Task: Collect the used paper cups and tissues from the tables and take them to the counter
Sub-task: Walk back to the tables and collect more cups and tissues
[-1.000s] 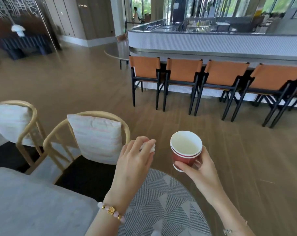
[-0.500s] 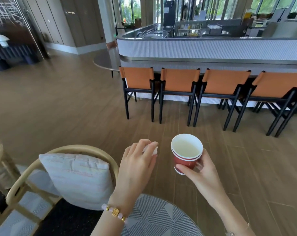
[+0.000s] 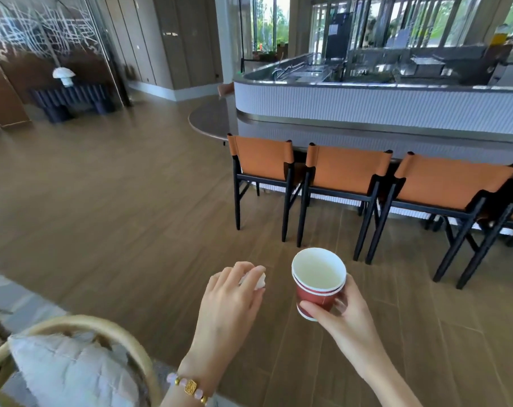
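While both hands are loaded, the head view shows the right hand (image 3: 346,315) at about five o'clock curled round the red paper cups (image 3: 318,286), which look like two nested together. They are held upright by the lower wall, probably so that any dregs stay in and one hand can carry the stack. At about six o'clock the left hand (image 3: 228,304) is closed on a crumpled white tissue (image 3: 256,280), pinched under the fingertips, likely so it cannot drop on the walk. Cups and tissue hang over the wooden floor, well apart from the counter (image 3: 366,104), which curves from one to three o'clock behind a row of orange chairs (image 3: 264,160); I judge the setting down not yet done. Most of the tissue is hidden in the fist. The top cup's inside is too pale to tell whether liquid remains, and the cane chair (image 3: 102,327) with its cushion (image 3: 67,368) at seven o'clock is cut off by the lower edge.
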`<state>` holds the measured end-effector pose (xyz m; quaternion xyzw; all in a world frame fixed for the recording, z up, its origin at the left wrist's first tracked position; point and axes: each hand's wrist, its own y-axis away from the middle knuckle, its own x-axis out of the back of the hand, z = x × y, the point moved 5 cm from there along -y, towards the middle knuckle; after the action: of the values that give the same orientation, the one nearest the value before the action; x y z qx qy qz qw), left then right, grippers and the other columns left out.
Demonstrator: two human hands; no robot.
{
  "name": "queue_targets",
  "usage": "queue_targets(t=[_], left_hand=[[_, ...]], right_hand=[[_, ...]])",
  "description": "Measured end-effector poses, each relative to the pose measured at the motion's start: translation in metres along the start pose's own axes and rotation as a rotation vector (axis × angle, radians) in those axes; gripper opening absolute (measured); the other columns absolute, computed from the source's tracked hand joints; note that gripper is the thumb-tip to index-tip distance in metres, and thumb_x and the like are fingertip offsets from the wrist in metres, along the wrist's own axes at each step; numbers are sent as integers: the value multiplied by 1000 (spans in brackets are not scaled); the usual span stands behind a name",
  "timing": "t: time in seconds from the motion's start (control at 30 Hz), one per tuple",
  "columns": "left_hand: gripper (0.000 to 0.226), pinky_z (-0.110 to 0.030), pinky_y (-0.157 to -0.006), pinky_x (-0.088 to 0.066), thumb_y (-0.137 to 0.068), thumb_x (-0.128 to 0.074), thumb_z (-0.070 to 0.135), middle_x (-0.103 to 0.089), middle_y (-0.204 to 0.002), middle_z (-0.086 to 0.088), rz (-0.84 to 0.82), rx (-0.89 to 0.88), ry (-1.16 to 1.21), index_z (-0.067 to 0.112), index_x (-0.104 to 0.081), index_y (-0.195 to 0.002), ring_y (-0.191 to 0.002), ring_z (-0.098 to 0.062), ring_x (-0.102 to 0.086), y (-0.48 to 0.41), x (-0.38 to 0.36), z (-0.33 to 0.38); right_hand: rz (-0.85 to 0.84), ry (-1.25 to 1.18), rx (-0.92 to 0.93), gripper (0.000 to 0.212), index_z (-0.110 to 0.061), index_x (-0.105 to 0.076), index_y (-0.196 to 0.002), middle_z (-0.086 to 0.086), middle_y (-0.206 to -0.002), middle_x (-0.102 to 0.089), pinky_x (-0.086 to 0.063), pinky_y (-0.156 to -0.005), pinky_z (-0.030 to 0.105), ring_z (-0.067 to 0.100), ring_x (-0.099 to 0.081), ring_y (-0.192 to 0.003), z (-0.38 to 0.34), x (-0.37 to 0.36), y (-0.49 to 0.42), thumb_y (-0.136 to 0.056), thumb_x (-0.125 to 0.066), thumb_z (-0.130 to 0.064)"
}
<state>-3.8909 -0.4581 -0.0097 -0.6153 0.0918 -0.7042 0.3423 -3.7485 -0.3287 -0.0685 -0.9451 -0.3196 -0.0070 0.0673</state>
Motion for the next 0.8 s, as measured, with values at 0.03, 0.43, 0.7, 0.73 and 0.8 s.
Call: queue_targets(t=[0.03,0.43,0.7,0.73,0.8], left_hand=[[33,-36,-68,-53,-68,-81,10,-67,-95,-2,11,16,-6,13,-69,-98,-75,-22,-64,-14,-7,-5],[30,-35,-69,-51,-70,-79,11,-65,-93,3,110,230,-96,15,-68,-98,-72,-21,-61,-118,-62,-127],[29,-36,-69,-50,-71,-78,9,-65,-93,1,216,338,-156,13,-68,-98,-73,-23,-62,-200,-69,-274],[29,-36,-70,-50,-71,-78,9,-65,-93,1,226,348,-167,13,-68,-98,-74,-23,-62,-210,-67,-293],[29,-36,-71,-49,-72,-78,9,-65,-94,1,245,368,-188,13,-67,-99,-74,-23,-62,-228,-62,-330]], right_hand=[[-22,-1,-1,65,-30,-54,-119,-18,-105,-67,-49,-73,9,0,-64,-98,0,-1,-19,-63,-85,-16],[-243,3,-27,59,-31,-55,-116,-13,-105,-69,-51,-73,13,7,-65,-100,26,-76,-212,-68,-83,-9],[-393,15,17,58,-31,-55,-116,-19,-103,-67,-49,-70,7,-1,-63,-97,29,-205,-356,-69,-84,-11],[-417,12,21,58,-31,-55,-115,-20,-103,-67,-49,-69,7,-1,-63,-96,27,-224,-373,-69,-84,-11],[-460,1,26,59,-30,-55,-115,-19,-102,-67,-49,-69,7,-2,-63,-96,23,-261,-404,-68,-84,-10]])
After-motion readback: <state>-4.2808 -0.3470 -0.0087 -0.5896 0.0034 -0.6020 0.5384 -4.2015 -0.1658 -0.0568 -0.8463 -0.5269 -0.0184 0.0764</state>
